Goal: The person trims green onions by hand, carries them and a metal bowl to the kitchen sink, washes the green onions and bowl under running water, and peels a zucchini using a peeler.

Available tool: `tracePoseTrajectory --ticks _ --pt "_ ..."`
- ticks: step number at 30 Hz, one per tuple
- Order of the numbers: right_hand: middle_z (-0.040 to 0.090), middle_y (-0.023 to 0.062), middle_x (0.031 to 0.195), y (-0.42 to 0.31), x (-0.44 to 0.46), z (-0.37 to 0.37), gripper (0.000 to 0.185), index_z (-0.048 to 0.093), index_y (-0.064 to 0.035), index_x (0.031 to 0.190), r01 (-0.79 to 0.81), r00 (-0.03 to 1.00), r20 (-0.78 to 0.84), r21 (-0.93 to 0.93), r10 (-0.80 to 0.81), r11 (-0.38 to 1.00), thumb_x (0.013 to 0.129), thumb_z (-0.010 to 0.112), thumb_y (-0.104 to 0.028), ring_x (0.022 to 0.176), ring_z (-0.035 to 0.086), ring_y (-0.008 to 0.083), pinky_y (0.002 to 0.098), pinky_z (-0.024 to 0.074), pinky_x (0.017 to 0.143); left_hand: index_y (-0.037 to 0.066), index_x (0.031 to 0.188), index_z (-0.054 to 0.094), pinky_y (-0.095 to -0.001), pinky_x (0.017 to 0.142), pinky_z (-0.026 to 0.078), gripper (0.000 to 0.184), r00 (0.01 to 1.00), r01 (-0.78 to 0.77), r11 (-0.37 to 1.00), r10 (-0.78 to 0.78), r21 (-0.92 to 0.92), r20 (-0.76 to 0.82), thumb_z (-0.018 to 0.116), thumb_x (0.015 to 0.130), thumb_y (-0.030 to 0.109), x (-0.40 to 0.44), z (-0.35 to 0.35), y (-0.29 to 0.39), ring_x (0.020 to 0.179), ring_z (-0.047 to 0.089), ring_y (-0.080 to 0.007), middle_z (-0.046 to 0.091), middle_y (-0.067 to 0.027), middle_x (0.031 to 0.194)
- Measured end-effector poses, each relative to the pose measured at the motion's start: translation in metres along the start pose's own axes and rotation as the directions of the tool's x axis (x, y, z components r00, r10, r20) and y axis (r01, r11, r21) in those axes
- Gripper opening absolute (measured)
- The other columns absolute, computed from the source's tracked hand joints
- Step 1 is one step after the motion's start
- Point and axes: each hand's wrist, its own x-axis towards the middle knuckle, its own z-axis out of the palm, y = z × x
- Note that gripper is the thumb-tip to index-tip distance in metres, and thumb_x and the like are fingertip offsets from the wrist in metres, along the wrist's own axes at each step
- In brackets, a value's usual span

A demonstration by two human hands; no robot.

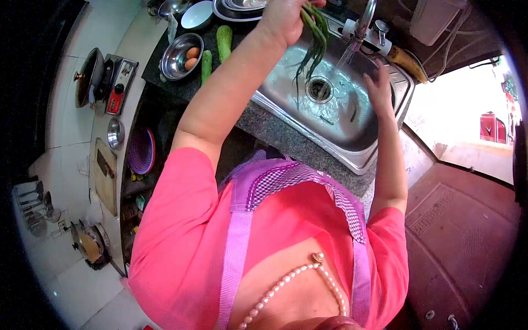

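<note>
My left hand [283,23] is closed around a bunch of long, thin green vegetables [314,41], whose limp ends hang over the sink. Their exact kind is not clear. At the sink's right side, my right hand [379,91] is open with its fingers apart, holding nothing. The faucet [366,19] runs a stream of water [346,54] into the metal sink [344,113], between my two hands. A few dark green bits [353,113] lie on the wet basin floor near the drain [319,89].
Left of the sink, a steel bowl [175,61] holds two eggs [192,53] beside green squashes [224,41]. A white bowl [197,15] stands behind. Farther left are a portable stove [118,85], a cutting board [104,181] and a purple basket [141,151].
</note>
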Motion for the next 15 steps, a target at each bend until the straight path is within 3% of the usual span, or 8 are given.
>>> tracePoseTrajectory --ticks 3,4,5,7,9,11,14,15 --pt "0.046 0.0103 0.122 0.000 -0.020 0.016 0.052 0.036 -0.0076 0.128 -0.065 0.988 0.147 0.138 0.044 0.988 0.081 0.056 -0.010 0.105 0.048 0.0190 0.0299 0.0410 0.086 0.007 0.089 0.054 -0.0320 0.069 0.047 0.011 0.988 -0.148 0.988 0.147 0.032 0.037 0.052 0.087 0.017 -0.015 0.028 0.035 0.078 0.058 -0.0186 0.060 -0.0077 0.081" --pt "0.052 0.0125 0.115 -0.018 -0.026 0.018 0.047 0.043 -0.0083 0.123 -0.084 0.990 0.132 0.230 0.054 0.970 0.078 0.059 -0.013 0.101 0.053 0.0211 0.0322 0.0422 0.084 0.007 0.088 0.055 -0.0321 0.071 0.047 0.011 0.988 -0.137 0.988 0.142 -0.077 0.064 0.053 0.086 0.017 -0.023 0.033 0.043 0.080 0.058 -0.0190 0.060 -0.0078 0.081" --pt "0.053 0.0120 0.114 -0.022 -0.028 0.020 0.045 0.044 -0.0081 0.122 -0.063 0.992 0.123 0.244 0.034 0.968 0.079 0.059 -0.013 0.100 0.054 0.0209 0.0319 0.0426 0.083 0.007 0.089 0.055 -0.0321 0.070 0.048 0.010 0.968 -0.227 0.969 0.236 -0.100 0.089 0.052 0.086 0.016 -0.017 0.024 0.038 0.079 0.058 -0.0188 0.060 -0.0075 0.081" --pt "0.055 0.0108 0.112 -0.032 -0.028 0.027 0.042 0.046 -0.0078 0.120 -0.009 0.994 0.104 0.281 -0.021 0.960 0.080 0.057 -0.012 0.098 0.055 0.0204 0.0314 0.0433 0.082 0.007 0.090 0.054 -0.0320 0.067 0.048 0.009 0.986 -0.142 0.985 0.149 0.098 -0.069 0.051 0.087 0.015 0.003 -0.018 0.005 0.076 0.058 -0.0183 0.060 -0.0074 0.080" --pt "0.056 0.0108 0.109 -0.050 -0.025 0.032 0.038 0.048 -0.0064 0.118 0.090 0.995 0.001 0.373 -0.098 0.924 0.081 0.057 -0.011 0.097 0.055 0.0193 0.0311 0.0430 0.083 0.007 0.090 0.054 -0.0284 0.062 0.047 0.010 0.979 -0.109 0.994 0.111 0.017 -0.171 0.049 0.088 0.015 -0.012 -0.025 -0.007 0.068 0.055 -0.0156 0.058 -0.0062 0.076" --pt "0.054 0.0115 0.111 -0.082 -0.025 0.028 0.040 0.046 -0.0054 0.119 0.223 0.975 -0.067 0.329 -0.213 0.918 0.082 0.057 -0.012 0.101 0.053 0.0194 0.0310 0.0406 0.086 0.006 0.088 0.055 -0.0263 0.061 0.045 0.011 0.963 -0.231 0.972 0.223 -0.038 -0.152 0.049 0.088 0.015 -0.026 -0.017 -0.004 0.066 0.054 -0.0141 0.058 -0.0057 0.075" --pt "0.038 0.0152 0.128 -0.113 -0.023 0.038 0.073 0.028 -0.0036 0.130 0.360 0.933 -0.031 0.146 -0.360 0.921 0.072 0.069 -0.021 0.117 0.039 0.0268 0.0348 0.0298 0.098 0.004 0.081 0.056 -0.0276 0.063 0.045 0.019 0.988 -0.060 0.995 0.047 -0.082 -0.150 0.049 0.088 0.020 -0.037 -0.026 -0.004 0.068 0.053 -0.0145 0.056 -0.0054 0.074" --pt "0.034 0.0161 0.131 -0.124 -0.021 0.052 0.081 0.024 -0.0031 0.132 0.444 0.896 -0.045 0.071 -0.442 0.893 0.069 0.071 -0.023 0.119 0.036 0.0283 0.0356 0.0275 0.099 0.004 0.091 0.049 -0.0363 0.070 0.045 0.012 0.975 -0.188 0.981 0.181 -0.045 -0.132 0.050 0.086 0.015 -0.036 -0.028 -0.014 0.074 0.056 -0.0229 0.059 -0.0141 0.083"
